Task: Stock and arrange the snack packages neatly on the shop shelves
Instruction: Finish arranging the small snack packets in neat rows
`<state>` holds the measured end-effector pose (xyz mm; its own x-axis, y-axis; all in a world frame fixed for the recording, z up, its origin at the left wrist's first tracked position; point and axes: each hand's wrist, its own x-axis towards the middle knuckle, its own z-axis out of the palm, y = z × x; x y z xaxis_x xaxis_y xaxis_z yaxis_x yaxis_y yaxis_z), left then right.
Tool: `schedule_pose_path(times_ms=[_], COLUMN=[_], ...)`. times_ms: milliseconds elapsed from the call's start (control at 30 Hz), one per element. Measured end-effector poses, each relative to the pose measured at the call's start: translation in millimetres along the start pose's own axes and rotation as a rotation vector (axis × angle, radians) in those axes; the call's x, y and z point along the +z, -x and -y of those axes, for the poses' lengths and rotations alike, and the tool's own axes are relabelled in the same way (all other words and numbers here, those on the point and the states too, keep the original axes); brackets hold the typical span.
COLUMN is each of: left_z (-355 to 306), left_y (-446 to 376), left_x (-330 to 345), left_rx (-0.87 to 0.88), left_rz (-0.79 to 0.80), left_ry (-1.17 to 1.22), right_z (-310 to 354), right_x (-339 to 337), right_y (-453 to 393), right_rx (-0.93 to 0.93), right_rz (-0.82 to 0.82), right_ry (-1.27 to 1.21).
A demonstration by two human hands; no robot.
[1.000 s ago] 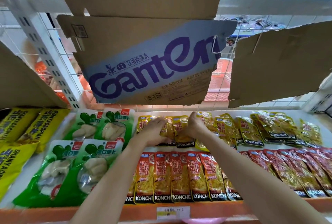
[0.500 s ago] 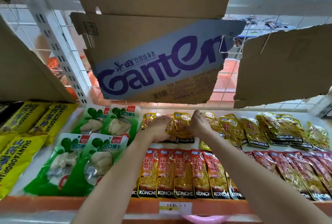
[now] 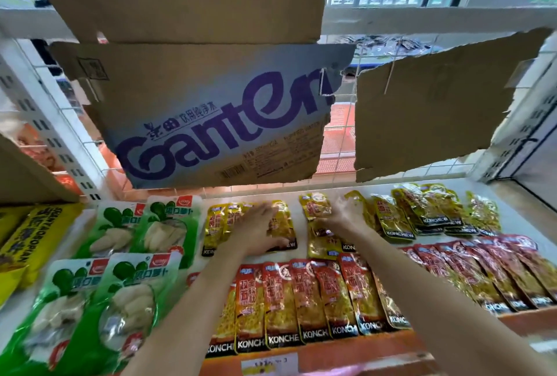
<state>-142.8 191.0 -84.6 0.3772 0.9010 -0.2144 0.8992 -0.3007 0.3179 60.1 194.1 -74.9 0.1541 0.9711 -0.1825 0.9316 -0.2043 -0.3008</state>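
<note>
Bright daylight from rear windows — wide-angle warp, soft blur at edges.

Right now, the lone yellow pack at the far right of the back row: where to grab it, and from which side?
Judging from its pose, pinch the far-right yellow pack by its near bottom edge, coming from the shelf front. It lies flat, alone, right side bare; the cardboard overhead blocks a top-down reach, and neighbours overlap on its left.

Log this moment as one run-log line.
left hand: flat on yellow packets | right hand: on yellow packet | stage: straightening back row
</note>
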Motion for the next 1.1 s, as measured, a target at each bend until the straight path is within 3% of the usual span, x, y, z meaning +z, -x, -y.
schedule_pose_path(times_ms=[167,400,533,667,767,867,967,1100], left_z=[4,1,1,-1,-7,-20,-31,-33], left_y=[-1,-2,-3,-6,-10,-12,-14,-16], left_x=[-5,-5,-5,-10,-17,-20,-15,-4], left_rx=[0.022,-0.003,-0.039,-0.077,-0.095,-0.027,0.051,0.074], left_rz=[0.026,0.01,-0.02,0.031,0.046,-0.028,0.003,0.088], left_ry=[0.058,0.08,0.133,0.132,0.135,0.117,0.081,0.038], right_z=[11,42,46,43,41,30,9,-12], right_x=[-7,-2,13,10,7,-1,-19,-19], right_y=[-2,5,22,22,16,8,6,12], right_rx=[0.068,0.111,-0.078,-0.17,-0.129,-0.136,-0.115,-0.176], right_rz=[0.1,0.117,0.038,0.01,0.025,0.025,-0.003,0.143], right_ry=[-0.181,-0.686,-0.089,0.206,0.254,0.158,0.049,0.211])
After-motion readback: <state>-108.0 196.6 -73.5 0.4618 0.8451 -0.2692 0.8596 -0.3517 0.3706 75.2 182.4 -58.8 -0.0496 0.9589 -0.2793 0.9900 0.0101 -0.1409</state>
